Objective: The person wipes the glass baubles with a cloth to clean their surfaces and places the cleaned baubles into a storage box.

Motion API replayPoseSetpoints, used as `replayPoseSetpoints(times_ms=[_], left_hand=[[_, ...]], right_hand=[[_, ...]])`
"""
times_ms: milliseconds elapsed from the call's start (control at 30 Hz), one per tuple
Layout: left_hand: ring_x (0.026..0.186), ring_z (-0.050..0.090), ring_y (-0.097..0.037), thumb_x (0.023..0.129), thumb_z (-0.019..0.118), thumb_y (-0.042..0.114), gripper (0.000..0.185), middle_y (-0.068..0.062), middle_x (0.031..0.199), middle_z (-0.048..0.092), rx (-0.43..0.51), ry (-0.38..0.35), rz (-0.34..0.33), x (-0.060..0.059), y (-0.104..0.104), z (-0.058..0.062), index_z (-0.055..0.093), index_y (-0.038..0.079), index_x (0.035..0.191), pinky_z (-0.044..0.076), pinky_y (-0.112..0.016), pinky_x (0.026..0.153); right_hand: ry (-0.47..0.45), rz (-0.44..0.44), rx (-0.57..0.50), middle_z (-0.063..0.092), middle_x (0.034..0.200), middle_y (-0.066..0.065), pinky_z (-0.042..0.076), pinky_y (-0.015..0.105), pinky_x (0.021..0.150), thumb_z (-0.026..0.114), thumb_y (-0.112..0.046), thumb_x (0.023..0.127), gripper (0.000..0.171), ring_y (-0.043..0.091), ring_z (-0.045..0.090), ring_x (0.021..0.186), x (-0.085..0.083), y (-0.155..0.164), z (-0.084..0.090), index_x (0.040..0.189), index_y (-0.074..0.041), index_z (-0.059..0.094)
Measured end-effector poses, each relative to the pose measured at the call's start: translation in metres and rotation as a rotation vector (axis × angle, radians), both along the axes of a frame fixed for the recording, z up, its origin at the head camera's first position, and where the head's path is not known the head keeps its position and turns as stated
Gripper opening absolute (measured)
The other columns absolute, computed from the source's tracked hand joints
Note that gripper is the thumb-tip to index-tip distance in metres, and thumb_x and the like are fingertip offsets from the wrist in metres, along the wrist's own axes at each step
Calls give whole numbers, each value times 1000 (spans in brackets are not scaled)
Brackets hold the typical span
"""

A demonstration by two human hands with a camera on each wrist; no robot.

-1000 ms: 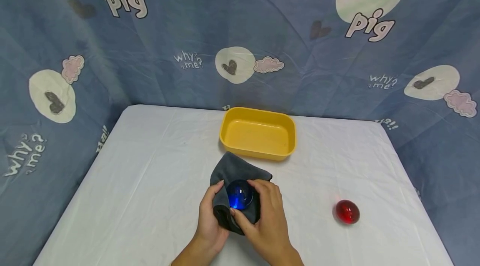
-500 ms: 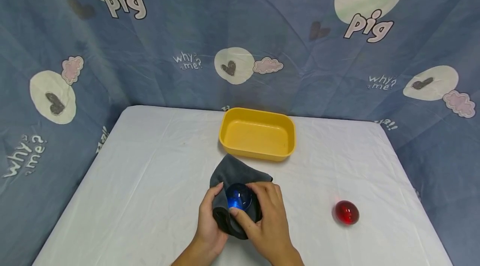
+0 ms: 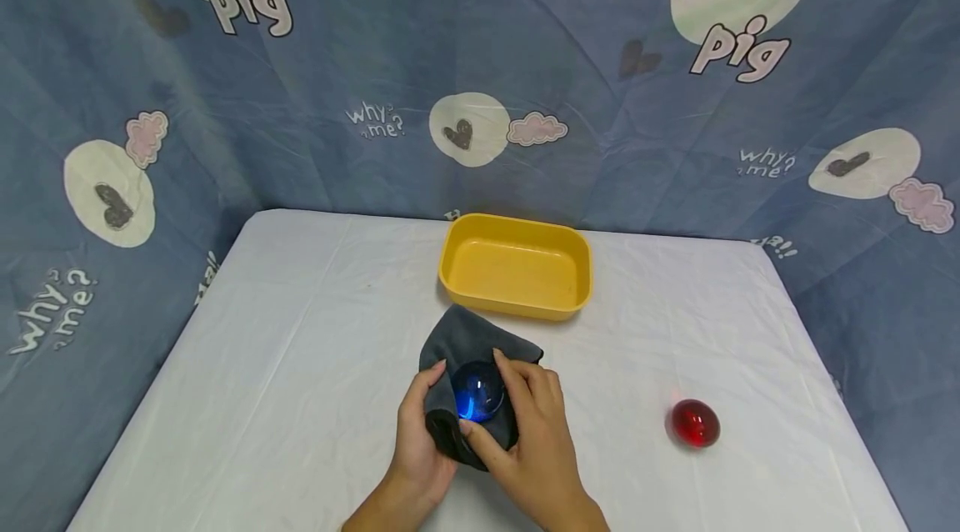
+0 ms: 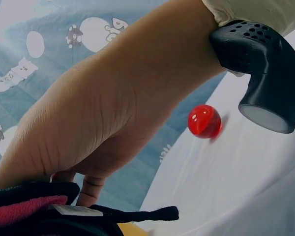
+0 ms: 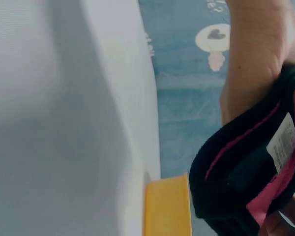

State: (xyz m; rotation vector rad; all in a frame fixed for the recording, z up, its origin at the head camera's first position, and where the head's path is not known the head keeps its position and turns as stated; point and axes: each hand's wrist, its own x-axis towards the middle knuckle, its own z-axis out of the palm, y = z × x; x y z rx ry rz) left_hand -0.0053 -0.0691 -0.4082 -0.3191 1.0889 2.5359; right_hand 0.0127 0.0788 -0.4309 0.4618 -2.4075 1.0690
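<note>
In the head view a clear blue ball point(image 3: 478, 391) sits on a grey cloth point(image 3: 468, 336) with dark edging. My left hand point(image 3: 420, 428) cradles the cloth from below and the left, thumb along its upper side. From the right, my right hand point(image 3: 531, 424) holds the ball, thumb at its lower edge and index fingertip at its upper right. Pink fabric and a white label show on the folded cloth point(image 5: 236, 162) in the right wrist view. The cloth hides most of the left fingers. A shiny red ball point(image 3: 694, 424) lies apart on the right.
Behind the cloth stands a yellow tray point(image 3: 517, 308) with nothing in it. A white sheet point(image 3: 300, 365) covers the table, and a blue printed curtain point(image 3: 480, 40) hangs at the back and sides. A black wrist camera point(image 4: 265, 64) shows in the left wrist view.
The right index finger has straightened and slid up along the blue ball's edge. Cloth and ball dipped slightly, then rose again. The left hand, red ball and tray keep their places.
</note>
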Motion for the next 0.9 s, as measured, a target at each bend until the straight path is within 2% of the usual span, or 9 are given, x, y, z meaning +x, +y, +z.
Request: replayPoseSetpoints(times_ms=[100, 267, 400, 767, 900], left_hand=[[121, 59, -12, 108, 39, 39, 44, 3, 132, 62, 3, -15, 1, 0, 0, 0, 45, 12, 142, 47, -28, 105], [117, 60, -12, 108, 41, 38, 39, 3, 127, 63, 6, -12, 10, 0, 1, 0, 50, 11, 135, 48, -27, 103], [115, 60, -12, 108, 41, 37, 37, 3, 125, 63, 11, -5, 14, 0, 1, 0, 49, 11, 133, 48, -28, 103], [111, 60, -12, 108, 40, 38, 35, 1, 122, 61, 18, 30, -9, 2, 1, 0, 49, 11, 129, 50, -27, 99], [109, 61, -11, 108, 40, 37, 34, 1, 119, 62, 18, 25, -6, 3, 1, -2, 50, 10, 126, 51, -27, 97]], right_hand=[[36, -3, -4, 57, 134, 4, 45, 36, 100, 89, -34, 84, 83, 20, 51, 116, 1, -1, -1, 153, -11, 49], [38, -5, -55, 58, 131, 5, 40, 35, 105, 85, -41, 89, 68, 23, 52, 119, 0, -2, -2, 141, -9, 56], [52, -7, -70, 60, 125, 4, 42, 35, 102, 84, -43, 89, 61, 23, 53, 115, -1, -2, -2, 133, -7, 61], [95, -38, -61, 64, 113, -1, 45, 36, 89, 80, -45, 92, 48, 21, 52, 104, -2, -2, -2, 123, -9, 71], [83, -45, -51, 63, 110, -2, 46, 35, 85, 78, -44, 94, 42, 19, 51, 101, -2, -2, -2, 117, -9, 74]])
